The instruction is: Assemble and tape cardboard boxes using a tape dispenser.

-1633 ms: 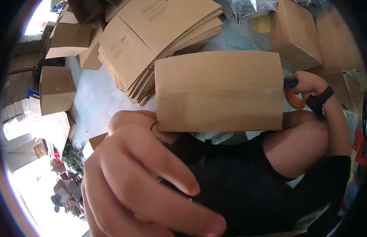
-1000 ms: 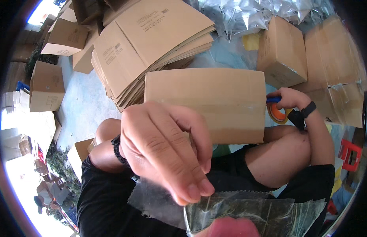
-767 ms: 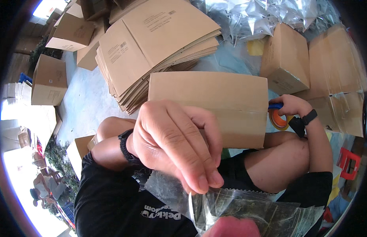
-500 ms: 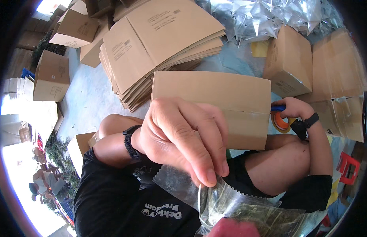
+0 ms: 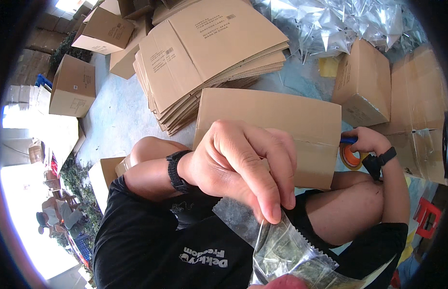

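At the bottom centre of the frame, very close to the camera, the left hand (image 5: 238, 166) pinches the upper corner of a clear plastic bag (image 5: 281, 250) between thumb and curled fingertips. The bag has a zigzag-cut edge and holds something green and leafy-looking; its contents are blurred. A black wristband sits on the left wrist (image 5: 174, 171). At the very bottom edge a pink fingertip, probably of the same person's other hand, touches the bag from below, but too little of it shows to be sure.

Behind, in the middle of the frame, a closed cardboard box (image 5: 277, 130) rests on the lap of a seated person in black clothing. At centre right, the right hand (image 5: 366, 142) is closed around an orange tape dispenser (image 5: 350, 155) pressed to the box's end.

The bag looks thin, light, limp and crinkly, likely slippery, so it would sag if held by one corner; a firm pinch on the sealed zigzag edge seems the safest hold, sparing the contents.

A stack of flattened cartons (image 5: 209, 53) fills the upper centre, and shiny silver pouches (image 5: 349, 21) lie heaped at upper right.
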`<state>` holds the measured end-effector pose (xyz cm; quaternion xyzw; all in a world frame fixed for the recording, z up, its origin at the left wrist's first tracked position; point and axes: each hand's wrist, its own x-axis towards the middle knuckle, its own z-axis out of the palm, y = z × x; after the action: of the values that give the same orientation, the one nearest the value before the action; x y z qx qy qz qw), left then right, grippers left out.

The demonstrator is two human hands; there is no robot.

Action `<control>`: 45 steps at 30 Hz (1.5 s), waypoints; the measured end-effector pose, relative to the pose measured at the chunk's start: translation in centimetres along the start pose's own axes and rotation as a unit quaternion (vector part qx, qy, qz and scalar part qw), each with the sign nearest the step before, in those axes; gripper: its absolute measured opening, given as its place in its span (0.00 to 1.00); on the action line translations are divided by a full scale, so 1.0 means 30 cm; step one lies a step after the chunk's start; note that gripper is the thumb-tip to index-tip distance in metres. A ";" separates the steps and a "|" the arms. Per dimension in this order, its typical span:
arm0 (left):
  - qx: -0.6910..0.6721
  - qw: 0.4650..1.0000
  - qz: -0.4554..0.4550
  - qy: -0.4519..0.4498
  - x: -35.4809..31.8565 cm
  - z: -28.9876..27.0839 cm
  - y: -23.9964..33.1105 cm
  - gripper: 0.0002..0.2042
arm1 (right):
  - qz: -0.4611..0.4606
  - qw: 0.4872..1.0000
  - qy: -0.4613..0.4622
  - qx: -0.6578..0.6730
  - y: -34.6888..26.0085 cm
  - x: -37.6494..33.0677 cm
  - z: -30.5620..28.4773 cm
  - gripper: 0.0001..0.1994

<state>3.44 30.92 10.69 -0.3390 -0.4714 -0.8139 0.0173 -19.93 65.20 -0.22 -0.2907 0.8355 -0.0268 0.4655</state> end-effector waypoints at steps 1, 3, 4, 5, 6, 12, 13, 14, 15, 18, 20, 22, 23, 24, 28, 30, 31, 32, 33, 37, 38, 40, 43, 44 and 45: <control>-0.002 1.000 0.001 0.002 0.000 0.000 -0.001 0.02 | 0.003 1.000 -0.001 0.001 0.003 -0.003 0.001 0.29; 0.000 1.000 -0.010 0.001 0.002 -0.002 0.001 0.02 | -0.011 1.000 0.001 -0.007 0.012 0.002 0.002 0.29; 0.002 1.000 -0.020 0.000 0.003 -0.003 0.002 0.02 | -0.010 1.000 0.001 -0.006 0.013 -0.001 0.003 0.29; 0.004 1.000 -0.021 0.001 0.000 -0.001 0.005 0.02 | -0.010 1.000 -0.001 -0.005 0.007 0.002 0.000 0.29; 0.004 0.999 -0.035 0.007 -0.004 0.002 0.007 0.02 | -0.009 1.000 -0.003 -0.004 0.003 0.005 -0.002 0.30; 0.002 0.997 -0.067 0.022 -0.013 0.011 0.011 0.03 | -0.006 1.000 -0.005 0.003 -0.022 -0.007 -0.009 0.30; 0.000 0.997 -0.069 0.024 -0.014 0.011 0.007 0.04 | -0.005 1.000 -0.005 0.004 -0.020 -0.006 -0.008 0.30; 0.000 0.997 -0.069 0.024 -0.016 0.013 0.004 0.04 | -0.006 1.000 -0.004 0.002 -0.014 -0.004 -0.006 0.30; -0.003 0.997 -0.075 0.028 -0.017 0.015 0.001 0.04 | -0.006 1.000 -0.004 0.000 -0.010 -0.002 -0.005 0.30; -0.002 0.996 -0.085 0.036 -0.018 0.023 -0.002 0.05 | -0.018 1.000 -0.003 0.010 -0.007 -0.001 -0.006 0.30; -0.001 0.995 -0.089 0.038 -0.017 0.023 -0.006 0.06 | -0.020 1.000 -0.005 0.010 0.000 -0.001 -0.007 0.30; -0.013 0.995 -0.094 0.040 -0.013 0.018 -0.014 0.06 | -0.018 1.000 -0.006 0.011 0.006 -0.003 -0.009 0.30; -0.016 0.995 -0.094 0.039 -0.012 0.018 -0.018 0.06 | -0.015 1.000 -0.007 -0.004 0.009 0.002 -0.008 0.30; -0.013 0.994 -0.097 0.037 -0.012 0.016 -0.018 0.06 | -0.012 1.000 -0.009 -0.018 0.012 0.004 -0.010 0.30; -0.002 0.996 -0.084 0.032 -0.013 0.007 -0.024 0.05 | -0.020 1.000 -0.008 -0.010 -0.018 -0.016 -0.019 0.30; 0.001 0.996 -0.088 0.032 -0.021 0.002 -0.031 0.05 | -0.009 1.000 -0.013 -0.008 -0.028 -0.020 -0.015 0.31; 0.009 0.995 -0.097 0.037 -0.021 -0.003 -0.038 0.05 | -0.008 1.000 -0.020 -0.004 -0.026 -0.018 -0.011 0.32; 0.016 0.995 -0.094 0.043 -0.020 -0.002 -0.045 0.04 | -0.005 1.000 -0.020 -0.007 -0.029 -0.017 -0.008 0.33; 0.010 0.995 -0.090 0.041 -0.024 -0.003 -0.050 0.04 | 0.002 1.000 -0.020 -0.008 -0.035 -0.014 -0.009 0.33; 0.267 0.953 -0.119 0.077 -0.035 -0.067 -0.067 0.04 | 0.023 0.999 -0.037 -0.007 -0.018 -0.012 -0.002 0.34; 0.419 0.906 -0.055 -0.015 -0.025 -0.128 -0.066 0.06 | 0.000 1.000 -0.024 -0.010 -0.010 -0.005 -0.005 0.33; 0.547 0.830 0.008 -0.109 -0.036 -0.217 -0.084 0.08 | -0.017 1.000 -0.016 -0.006 0.005 -0.004 0.006 0.32; 0.638 0.758 -0.028 -0.131 -0.120 -0.262 -0.112 0.13 | -0.045 0.999 -0.003 -0.013 0.007 0.001 -0.006 0.32; 0.640 0.755 -0.065 -0.128 -0.156 -0.268 -0.121 0.16 | -0.047 0.999 -0.007 -0.013 -0.012 -0.006 -0.019 0.32; 0.640 0.751 -0.101 -0.125 -0.180 -0.268 -0.127 0.19 | -0.028 0.999 -0.025 -0.027 -0.042 -0.015 -0.037 0.33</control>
<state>1.96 25.19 2.11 -0.2972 -0.9118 -0.2690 0.0887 -20.05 64.14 1.13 -0.3272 0.8154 -0.0099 0.4775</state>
